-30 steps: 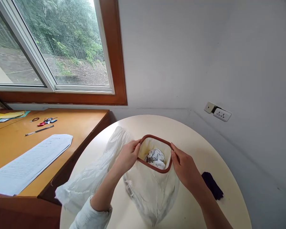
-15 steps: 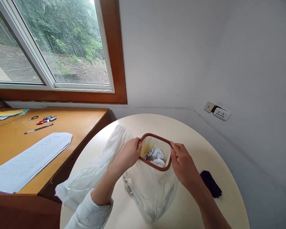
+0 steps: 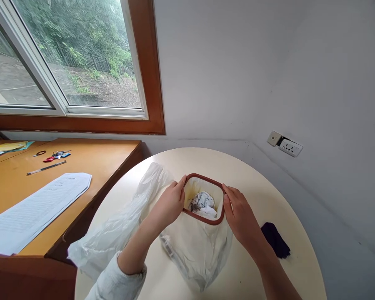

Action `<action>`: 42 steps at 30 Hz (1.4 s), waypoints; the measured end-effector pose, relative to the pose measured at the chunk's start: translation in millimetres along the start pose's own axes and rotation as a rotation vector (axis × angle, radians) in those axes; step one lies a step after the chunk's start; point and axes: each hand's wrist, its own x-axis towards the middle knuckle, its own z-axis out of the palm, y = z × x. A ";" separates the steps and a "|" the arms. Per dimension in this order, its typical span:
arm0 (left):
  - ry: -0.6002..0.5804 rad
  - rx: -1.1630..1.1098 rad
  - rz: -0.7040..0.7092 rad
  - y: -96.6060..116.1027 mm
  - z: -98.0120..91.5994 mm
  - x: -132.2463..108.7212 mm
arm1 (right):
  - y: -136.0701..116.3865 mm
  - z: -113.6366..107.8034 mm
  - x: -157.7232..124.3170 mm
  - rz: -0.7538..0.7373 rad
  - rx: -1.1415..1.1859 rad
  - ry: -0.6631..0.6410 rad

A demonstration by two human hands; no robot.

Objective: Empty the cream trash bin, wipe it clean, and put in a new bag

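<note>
A small cream bin with a translucent plastic liner stands on the round white table. A brown rounded-square ring sits at its mouth. My left hand grips the ring's left side with curled fingers. On the right side, my right hand holds the ring with its thumb on the rim. Crumpled white paper lies inside the bin.
A loose clear plastic bag lies on the table to the left. A dark cloth lies at the right. A wooden desk on the left carries printed sheets, a pen and keys. A wall socket is at the right.
The ring has come down a little onto the bin's mouth, with both hands still on it. The view has shifted slightly.
</note>
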 end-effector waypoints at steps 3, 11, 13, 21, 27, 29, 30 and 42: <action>-0.005 0.017 0.006 0.1 0.2 -0.7 | 0.5 1.5 -1.3 -0.009 -0.016 0.006; 0.000 0.035 -0.005 1.4 0.8 0.8 | 0.0 2.5 0.7 -0.021 -0.105 0.010; 0.004 0.022 -0.002 1.5 1.1 1.0 | -1.2 1.2 1.4 -0.011 -0.127 -0.017; 0.020 0.082 0.010 -0.2 2.3 2.4 | -12.5 -8.6 5.1 0.029 -0.255 -0.132; 0.001 0.273 0.128 12.0 -10.5 -20.4 | -3.3 -11.4 14.4 -0.048 -0.162 -0.097; -0.039 0.300 0.123 15.7 -20.3 -32.8 | 4.7 -12.1 16.4 -0.078 -0.095 -0.049; -0.051 0.307 0.100 16.1 -25.7 -37.9 | 9.8 -12.6 16.3 -0.083 -0.067 -0.014; -0.245 0.269 0.707 -10.2 -47.2 -25.0 | 106.0 -22.5 -54.2 0.181 -0.128 0.035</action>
